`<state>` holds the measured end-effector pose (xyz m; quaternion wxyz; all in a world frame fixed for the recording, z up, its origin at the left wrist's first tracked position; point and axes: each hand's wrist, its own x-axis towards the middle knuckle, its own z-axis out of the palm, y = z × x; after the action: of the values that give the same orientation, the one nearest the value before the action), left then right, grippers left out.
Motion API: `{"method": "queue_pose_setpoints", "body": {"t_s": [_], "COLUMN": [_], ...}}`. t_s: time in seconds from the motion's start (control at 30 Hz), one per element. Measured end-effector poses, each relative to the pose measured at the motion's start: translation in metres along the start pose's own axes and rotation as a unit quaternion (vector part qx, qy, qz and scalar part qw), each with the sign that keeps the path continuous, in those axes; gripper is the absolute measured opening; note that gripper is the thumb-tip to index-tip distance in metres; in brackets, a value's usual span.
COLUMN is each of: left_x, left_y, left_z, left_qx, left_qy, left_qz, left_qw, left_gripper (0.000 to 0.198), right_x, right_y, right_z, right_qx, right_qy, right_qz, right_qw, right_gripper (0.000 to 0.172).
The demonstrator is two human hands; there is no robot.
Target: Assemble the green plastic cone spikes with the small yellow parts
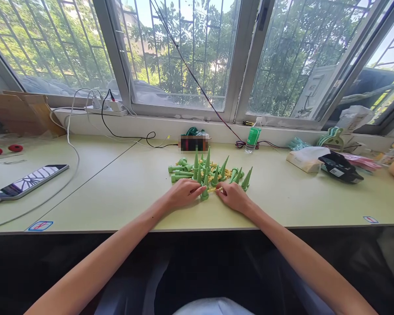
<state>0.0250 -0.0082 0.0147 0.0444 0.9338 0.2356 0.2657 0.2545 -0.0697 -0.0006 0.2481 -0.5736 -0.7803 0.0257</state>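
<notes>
In the head view, my left hand (183, 192) is closed, its thumb and fingers on a green plastic spike (205, 189) that stands point up near the front of the pile. My right hand (233, 195) is pinched round a small yellow plastic piece (212, 190) beside the spike's base. Whether the piece touches the spike is too small to tell. Behind both hands are several more upright green spikes (223, 168). Green tubes (184, 173) lie to the left of them, and small yellow pieces (229, 173) are scattered among the spikes.
A pale table (124, 188) runs under a barred window. Towards the back stand a pixelated dark device (193, 143) and a water bottle (253, 136). On the left are a tablet (28, 181) and a white cable (74, 157); at the right, a tissue pack (307, 158) and black packet (341, 167).
</notes>
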Motion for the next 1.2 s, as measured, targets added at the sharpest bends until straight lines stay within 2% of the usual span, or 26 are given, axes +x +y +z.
{"method": "queue_pose_setpoints", "body": {"t_s": [0.13, 0.3, 0.73, 0.93, 1.2], "left_x": [0.0001, 0.0005, -0.0002, -0.0012, -0.0004], "left_y": [0.0006, 0.0009, 0.004, 0.0058, 0.0072], "left_z": [-0.0003, -0.0008, 0.0016, 0.0046, 0.0039], "left_qx": [-0.004, 0.0, 0.025, 0.01, 0.013], "left_qy": [0.003, 0.003, 0.011, 0.017, 0.019], "left_qz": [0.003, 0.007, 0.0, -0.031, -0.036], "left_qw": [1.0, 1.0, 1.0, 0.999, 0.999], "left_gripper": [0.053, 0.053, 0.049, 0.038, 0.032], "right_x": [-0.0002, -0.0008, -0.0003, 0.0003, 0.0002], "right_y": [-0.0003, -0.0006, -0.0022, 0.0001, -0.0001], "right_z": [-0.0007, -0.0007, -0.0002, 0.0025, 0.0021], "right_qx": [-0.014, 0.006, 0.03, 0.043, 0.105], "right_qy": [0.014, 0.016, -0.003, 0.003, 0.037], "right_qz": [0.013, -0.001, -0.003, -0.015, -0.047], "right_qw": [1.0, 1.0, 1.0, 0.999, 0.993], "right_gripper": [0.017, 0.03, 0.008, 0.004, 0.005]}}
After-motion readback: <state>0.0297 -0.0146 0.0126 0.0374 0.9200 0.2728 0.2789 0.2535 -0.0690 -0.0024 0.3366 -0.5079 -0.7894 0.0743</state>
